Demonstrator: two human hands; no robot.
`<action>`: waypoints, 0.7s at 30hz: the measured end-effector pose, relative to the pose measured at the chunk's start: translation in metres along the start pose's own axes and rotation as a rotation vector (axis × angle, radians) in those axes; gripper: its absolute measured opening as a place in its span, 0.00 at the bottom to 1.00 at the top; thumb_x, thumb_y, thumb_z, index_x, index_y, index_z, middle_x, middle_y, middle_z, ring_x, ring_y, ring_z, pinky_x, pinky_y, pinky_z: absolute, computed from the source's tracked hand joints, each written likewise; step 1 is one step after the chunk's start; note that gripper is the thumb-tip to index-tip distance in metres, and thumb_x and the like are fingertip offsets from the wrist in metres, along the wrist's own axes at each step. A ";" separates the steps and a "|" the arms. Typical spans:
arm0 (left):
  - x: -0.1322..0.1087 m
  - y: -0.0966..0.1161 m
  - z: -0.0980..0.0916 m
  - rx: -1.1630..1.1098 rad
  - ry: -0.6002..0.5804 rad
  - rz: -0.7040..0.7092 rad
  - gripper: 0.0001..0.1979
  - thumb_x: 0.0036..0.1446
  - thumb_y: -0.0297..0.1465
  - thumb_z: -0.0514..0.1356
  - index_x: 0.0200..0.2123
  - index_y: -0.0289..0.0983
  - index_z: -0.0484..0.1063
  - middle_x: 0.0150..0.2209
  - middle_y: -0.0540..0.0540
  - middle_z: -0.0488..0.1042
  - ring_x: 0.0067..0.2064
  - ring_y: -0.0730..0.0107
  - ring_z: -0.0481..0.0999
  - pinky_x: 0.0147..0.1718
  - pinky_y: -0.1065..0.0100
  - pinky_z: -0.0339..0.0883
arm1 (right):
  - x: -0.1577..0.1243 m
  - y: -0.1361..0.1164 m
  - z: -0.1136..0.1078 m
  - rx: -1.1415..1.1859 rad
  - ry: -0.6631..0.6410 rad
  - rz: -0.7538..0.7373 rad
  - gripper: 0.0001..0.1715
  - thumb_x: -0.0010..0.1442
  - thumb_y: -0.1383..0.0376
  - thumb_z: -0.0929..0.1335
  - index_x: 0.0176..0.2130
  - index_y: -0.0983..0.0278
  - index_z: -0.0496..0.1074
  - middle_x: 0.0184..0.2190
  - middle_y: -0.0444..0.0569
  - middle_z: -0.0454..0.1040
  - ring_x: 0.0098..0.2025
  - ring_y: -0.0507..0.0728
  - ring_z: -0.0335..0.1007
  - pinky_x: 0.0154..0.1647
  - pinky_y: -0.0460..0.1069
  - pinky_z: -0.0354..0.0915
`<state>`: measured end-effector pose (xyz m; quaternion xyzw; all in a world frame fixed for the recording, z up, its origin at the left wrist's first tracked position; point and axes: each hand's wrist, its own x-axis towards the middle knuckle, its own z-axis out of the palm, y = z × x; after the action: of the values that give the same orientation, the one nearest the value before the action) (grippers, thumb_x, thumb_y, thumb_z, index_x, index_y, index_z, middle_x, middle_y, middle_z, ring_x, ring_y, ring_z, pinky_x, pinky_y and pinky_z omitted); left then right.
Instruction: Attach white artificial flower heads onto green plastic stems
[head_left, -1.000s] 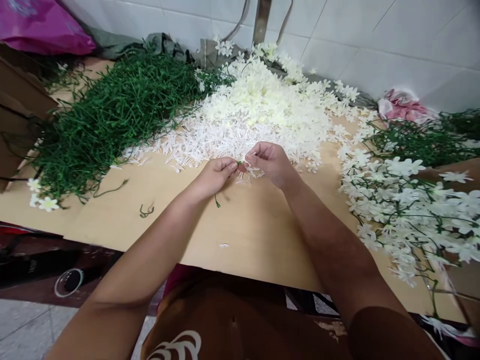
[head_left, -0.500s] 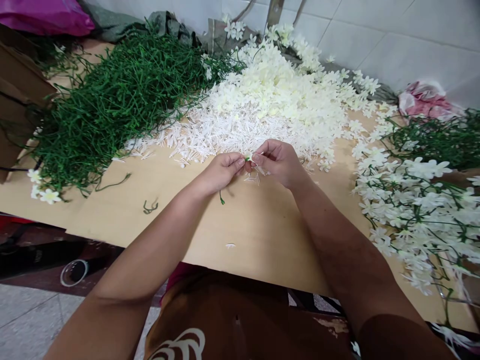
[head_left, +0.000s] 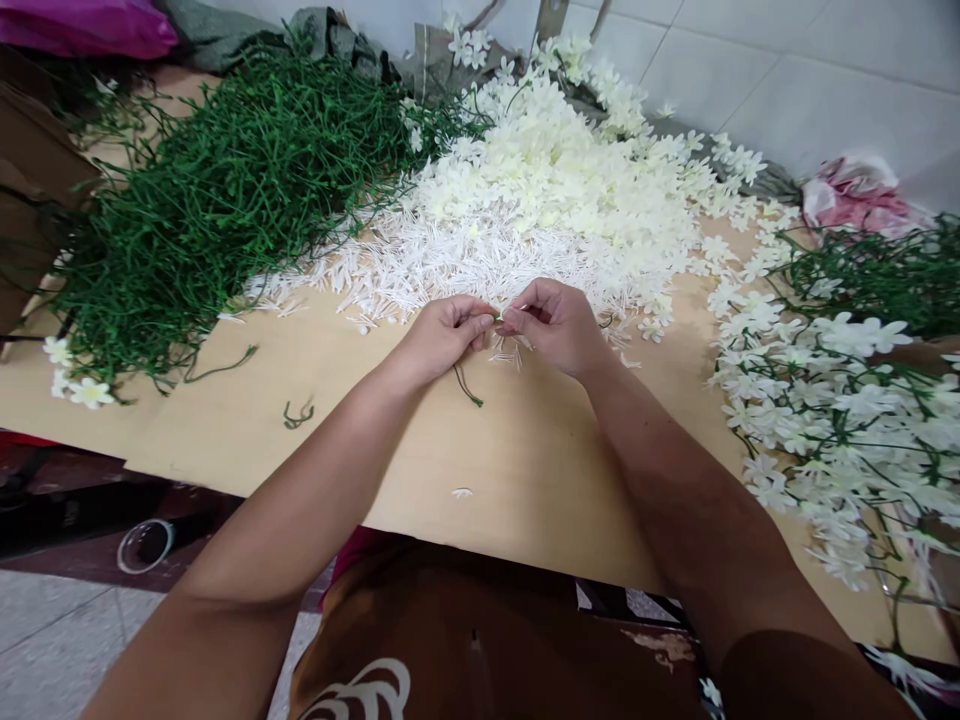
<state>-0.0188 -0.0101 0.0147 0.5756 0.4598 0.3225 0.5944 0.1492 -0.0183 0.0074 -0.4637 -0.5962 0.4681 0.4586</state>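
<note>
My left hand (head_left: 448,338) is closed in a pinch on a green artificial flower stem (head_left: 468,388), whose lower end hangs below the fingers over the table. Close against it, my right hand (head_left: 556,325) pinches a small white stick-like piece at the stem's upper tip. The fingers hide most of that piece and where it meets the stem. Just beyond both hands lies a heap of thin white sticks (head_left: 435,265). A few loose ones rest on the table right under the fingertips.
Green stems (head_left: 247,190) are heaped at the left, white flower heads (head_left: 570,160) at the back. Stemmed white flowers (head_left: 840,400) pile up on the right. A bent stem piece (head_left: 298,415) and a white scrap (head_left: 462,492) lie on the table (head_left: 525,480). A tiled wall (head_left: 810,90) stands behind.
The hanging end of the stem has swung to the right and shows more of its length. Both hands stay together in nearly the same place, still pinching.
</note>
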 end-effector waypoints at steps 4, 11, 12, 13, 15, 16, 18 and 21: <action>0.001 0.000 0.000 -0.010 0.029 -0.019 0.05 0.53 0.23 0.58 0.26 0.34 0.68 0.16 0.54 0.65 0.20 0.81 0.61 0.22 0.74 0.54 | 0.000 0.003 0.003 0.037 0.018 -0.005 0.20 0.45 0.53 0.76 0.25 0.62 0.67 0.22 0.41 0.72 0.27 0.51 0.73 0.31 0.49 0.71; 0.000 0.001 0.002 0.010 0.061 0.028 0.07 0.53 0.22 0.59 0.24 0.34 0.68 0.18 0.54 0.67 0.22 0.80 0.65 0.27 0.74 0.60 | -0.001 0.001 0.003 -0.032 0.032 -0.028 0.17 0.49 0.56 0.74 0.25 0.62 0.66 0.23 0.42 0.71 0.28 0.52 0.72 0.30 0.49 0.67; 0.000 0.001 0.002 0.012 0.061 0.029 0.07 0.53 0.21 0.59 0.24 0.34 0.68 0.18 0.54 0.67 0.22 0.80 0.65 0.27 0.73 0.60 | -0.001 0.001 0.002 -0.074 0.036 -0.046 0.16 0.50 0.57 0.74 0.26 0.62 0.66 0.23 0.42 0.71 0.27 0.51 0.71 0.29 0.49 0.66; 0.000 0.001 0.003 0.014 0.060 0.029 0.07 0.52 0.21 0.59 0.24 0.34 0.68 0.18 0.54 0.67 0.22 0.80 0.65 0.26 0.74 0.59 | -0.002 0.000 0.002 -0.125 0.039 -0.066 0.15 0.51 0.58 0.74 0.25 0.62 0.67 0.23 0.43 0.71 0.27 0.51 0.69 0.29 0.48 0.64; 0.000 0.001 0.003 0.016 0.057 0.023 0.09 0.52 0.21 0.58 0.22 0.34 0.66 0.17 0.54 0.66 0.20 0.81 0.63 0.25 0.74 0.58 | -0.003 -0.001 0.001 -0.216 0.034 -0.106 0.14 0.51 0.59 0.74 0.25 0.62 0.67 0.23 0.42 0.70 0.26 0.50 0.65 0.29 0.48 0.61; 0.000 0.001 0.003 0.015 0.055 0.016 0.09 0.52 0.20 0.58 0.22 0.34 0.66 0.16 0.54 0.66 0.20 0.81 0.62 0.24 0.74 0.57 | -0.004 -0.001 0.001 -0.242 0.022 -0.124 0.14 0.51 0.59 0.74 0.25 0.62 0.67 0.23 0.42 0.69 0.26 0.50 0.64 0.29 0.48 0.61; -0.001 0.001 0.003 0.011 0.052 -0.006 0.10 0.53 0.20 0.57 0.21 0.34 0.65 0.16 0.55 0.65 0.19 0.82 0.60 0.22 0.75 0.54 | -0.005 0.001 0.001 -0.247 -0.009 -0.148 0.15 0.51 0.58 0.74 0.24 0.63 0.67 0.23 0.42 0.69 0.27 0.50 0.63 0.30 0.48 0.60; -0.001 0.002 0.002 0.010 0.033 -0.018 0.09 0.53 0.19 0.57 0.22 0.34 0.66 0.15 0.55 0.64 0.18 0.83 0.59 0.21 0.75 0.52 | -0.006 0.008 0.002 -0.192 -0.039 -0.150 0.15 0.51 0.58 0.74 0.25 0.63 0.67 0.22 0.42 0.69 0.26 0.50 0.63 0.29 0.48 0.59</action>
<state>-0.0168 -0.0112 0.0171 0.5689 0.4764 0.3245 0.5866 0.1486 -0.0231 -0.0009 -0.4503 -0.6801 0.3822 0.4343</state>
